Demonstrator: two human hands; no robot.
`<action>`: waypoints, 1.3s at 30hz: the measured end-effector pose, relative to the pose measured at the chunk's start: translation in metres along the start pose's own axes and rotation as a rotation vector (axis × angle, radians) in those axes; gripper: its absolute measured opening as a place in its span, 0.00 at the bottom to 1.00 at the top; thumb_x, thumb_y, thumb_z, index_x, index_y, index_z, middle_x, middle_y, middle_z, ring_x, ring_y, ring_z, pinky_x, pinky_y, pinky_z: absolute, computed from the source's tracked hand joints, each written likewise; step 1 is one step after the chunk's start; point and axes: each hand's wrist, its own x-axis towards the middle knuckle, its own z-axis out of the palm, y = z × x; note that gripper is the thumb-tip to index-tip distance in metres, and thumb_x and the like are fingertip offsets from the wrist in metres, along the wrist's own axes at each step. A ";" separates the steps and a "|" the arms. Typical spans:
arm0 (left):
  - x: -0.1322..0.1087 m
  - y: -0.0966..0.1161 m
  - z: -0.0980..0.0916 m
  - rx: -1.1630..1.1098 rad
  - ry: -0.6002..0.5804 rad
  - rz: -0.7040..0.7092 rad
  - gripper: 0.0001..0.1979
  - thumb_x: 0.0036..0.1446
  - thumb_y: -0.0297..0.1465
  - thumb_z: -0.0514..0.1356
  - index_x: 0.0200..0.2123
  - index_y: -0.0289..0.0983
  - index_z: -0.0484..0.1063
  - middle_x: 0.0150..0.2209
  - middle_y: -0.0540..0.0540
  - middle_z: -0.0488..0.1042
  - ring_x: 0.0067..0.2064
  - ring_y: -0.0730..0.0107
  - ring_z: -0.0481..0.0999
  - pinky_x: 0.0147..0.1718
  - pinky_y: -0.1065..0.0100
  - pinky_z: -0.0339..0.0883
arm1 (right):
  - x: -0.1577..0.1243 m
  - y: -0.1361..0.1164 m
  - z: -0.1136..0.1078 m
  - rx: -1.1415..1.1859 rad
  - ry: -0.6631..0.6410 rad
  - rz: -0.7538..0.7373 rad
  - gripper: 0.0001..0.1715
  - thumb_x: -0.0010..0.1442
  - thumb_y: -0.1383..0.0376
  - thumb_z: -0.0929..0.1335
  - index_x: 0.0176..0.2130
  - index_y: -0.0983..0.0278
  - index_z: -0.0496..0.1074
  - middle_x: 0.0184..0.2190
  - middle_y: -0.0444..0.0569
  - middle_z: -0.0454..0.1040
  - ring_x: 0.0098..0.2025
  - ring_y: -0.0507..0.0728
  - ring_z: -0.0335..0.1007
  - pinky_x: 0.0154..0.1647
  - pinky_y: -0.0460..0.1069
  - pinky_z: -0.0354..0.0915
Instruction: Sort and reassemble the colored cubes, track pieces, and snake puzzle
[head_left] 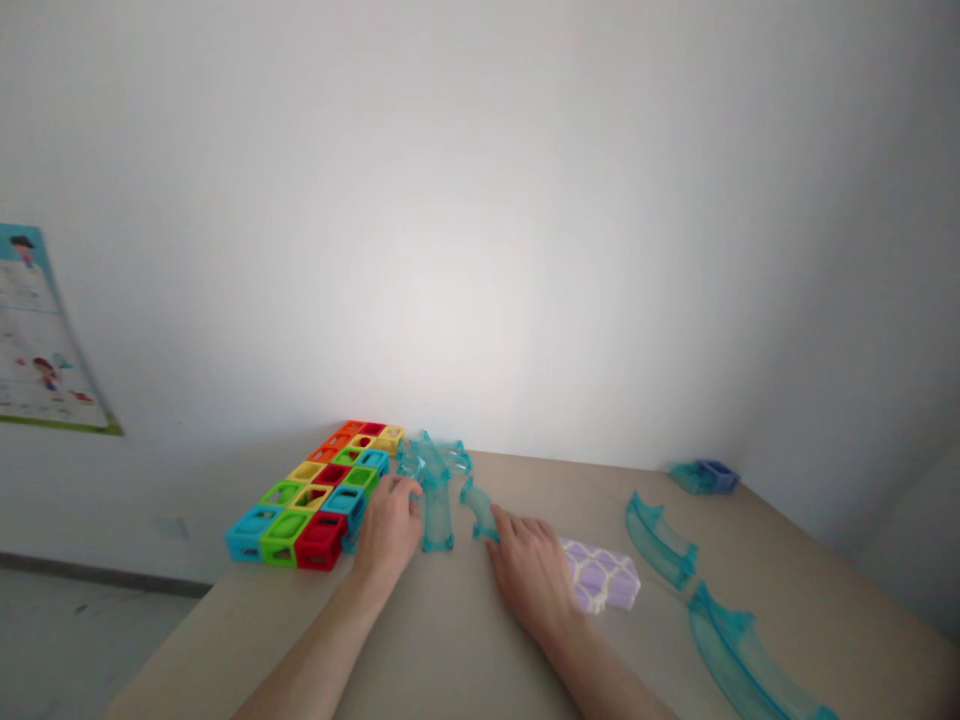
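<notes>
White wall fills most of the view above a beige worktop (450, 640), whose near corners are cut off. On the wall at left hangs a poster (37, 340), clipped by the frame's edge; its print is too small to read, and only cartoon figures show.

Both forearms reach in from below. The left hand (390, 530) lies palm down with its fingers curled between the coloured tile grid (315, 495) and the straight teal track piece (436, 510); I cannot tell whether it grips either. The right hand (532, 570) lies flat and relaxed, its fingertips touching the short curved teal piece (478, 510). It covers the left edge of the purple patterned tile (604, 575).

More clear teal pieces (442, 455) are jumbled behind the straight piece and hard to separate. Further right lie 2 curved tracks: one (660, 540) whole, the longer one (742, 650) cut by the bottom edge. A small blue piece (705, 475) sits blurred at the far corner.
</notes>
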 end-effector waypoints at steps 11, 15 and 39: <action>-0.003 0.021 -0.009 -0.033 0.072 0.125 0.06 0.54 0.26 0.57 0.29 0.39 0.73 0.42 0.41 0.70 0.47 0.55 0.71 0.48 0.54 0.68 | -0.006 0.092 -0.046 -0.160 0.341 0.616 0.22 0.61 0.60 0.62 0.52 0.65 0.70 0.47 0.61 0.73 0.50 0.69 0.66 0.47 0.60 0.59; -0.007 0.033 -0.012 -0.153 0.059 0.200 0.07 0.56 0.26 0.56 0.31 0.40 0.73 0.40 0.43 0.70 0.46 0.58 0.71 0.48 0.57 0.67 | -0.013 0.130 -0.047 -0.149 -0.005 0.933 0.26 0.56 0.60 0.63 0.54 0.62 0.70 0.47 0.66 0.72 0.49 0.75 0.68 0.44 0.66 0.58; -0.029 0.065 -0.017 -0.800 -0.274 0.067 0.14 0.64 0.36 0.52 0.50 0.38 0.64 0.41 0.43 0.76 0.42 0.64 0.76 0.43 0.64 0.69 | -0.011 -0.017 0.002 0.789 0.288 0.032 0.07 0.67 0.59 0.60 0.39 0.60 0.60 0.31 0.46 0.71 0.31 0.54 0.70 0.31 0.47 0.64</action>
